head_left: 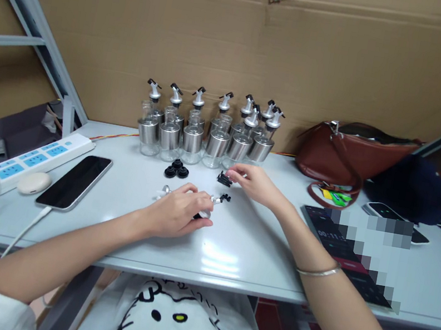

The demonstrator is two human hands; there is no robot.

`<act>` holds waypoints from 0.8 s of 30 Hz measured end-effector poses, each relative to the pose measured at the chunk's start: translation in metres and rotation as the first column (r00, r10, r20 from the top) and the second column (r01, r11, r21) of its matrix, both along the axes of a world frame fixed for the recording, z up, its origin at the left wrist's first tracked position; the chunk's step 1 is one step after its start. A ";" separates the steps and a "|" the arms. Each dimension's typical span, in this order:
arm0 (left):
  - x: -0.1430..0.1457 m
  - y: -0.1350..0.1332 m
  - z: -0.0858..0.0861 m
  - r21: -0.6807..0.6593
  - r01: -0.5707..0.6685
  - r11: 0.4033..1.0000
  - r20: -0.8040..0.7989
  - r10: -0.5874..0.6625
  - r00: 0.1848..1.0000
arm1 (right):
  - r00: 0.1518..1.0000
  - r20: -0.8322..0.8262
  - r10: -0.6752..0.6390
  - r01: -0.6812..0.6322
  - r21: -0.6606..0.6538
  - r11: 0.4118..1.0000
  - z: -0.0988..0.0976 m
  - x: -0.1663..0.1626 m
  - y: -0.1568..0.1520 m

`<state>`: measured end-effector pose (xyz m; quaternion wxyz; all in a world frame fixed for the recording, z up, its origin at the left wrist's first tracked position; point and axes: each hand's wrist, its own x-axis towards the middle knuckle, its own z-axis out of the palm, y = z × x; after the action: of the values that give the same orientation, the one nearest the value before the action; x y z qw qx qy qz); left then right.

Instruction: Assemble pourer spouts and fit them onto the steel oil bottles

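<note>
My left hand (pixel 181 212) is closed around a silver oil pourer spout (pixel 204 214), mostly hidden by the fingers. More silver spout parts (pixel 164 191) lie on the table beside it. My right hand (pixel 254 184) reaches a small pile of black stick-shaped parts (pixel 224 179), thumb and fingertips pinched together at its right edge. Short black pieces (pixel 226 197) lie between the two hands. Three round black stoppers (pixel 176 169) sit together further left. Behind them stand two rows of glass bottles with steel bands (pixel 192 144); several carry silver pourers with black levers.
At left are a white power strip (pixel 30 164), a phone (pixel 76 181) and a round beige case (pixel 34 183). On the right lie a brown bag (pixel 344 155), a dark cap (pixel 416 183), a phone (pixel 390 213) and a tablet-like screen (pixel 333 237). Cardboard (pixel 143 22) walls the back.
</note>
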<state>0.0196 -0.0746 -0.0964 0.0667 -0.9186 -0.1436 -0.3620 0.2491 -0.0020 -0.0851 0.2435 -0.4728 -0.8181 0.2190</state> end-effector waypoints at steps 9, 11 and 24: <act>0.000 0.003 -0.003 0.052 -0.125 0.991 -0.018 0.126 0.992 | 0.859 -0.388 0.334 -0.493 -0.448 0.746 0.026 -0.017 -0.033; 0.001 0.003 -0.003 0.056 -0.149 0.987 -0.028 0.151 0.988 | 0.851 -0.396 0.346 -0.506 -0.434 0.746 0.027 -0.020 -0.036; -0.003 0.004 -0.004 0.006 -0.260 0.966 0.083 0.259 0.962 | 0.840 -0.507 0.195 -0.404 -0.343 0.848 0.023 -0.019 -0.030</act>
<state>0.0166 -0.0706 -0.1001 0.1154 -0.8758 -0.2621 -0.3885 0.2305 -0.0324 -0.0626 0.2765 -0.3131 -0.7329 0.5370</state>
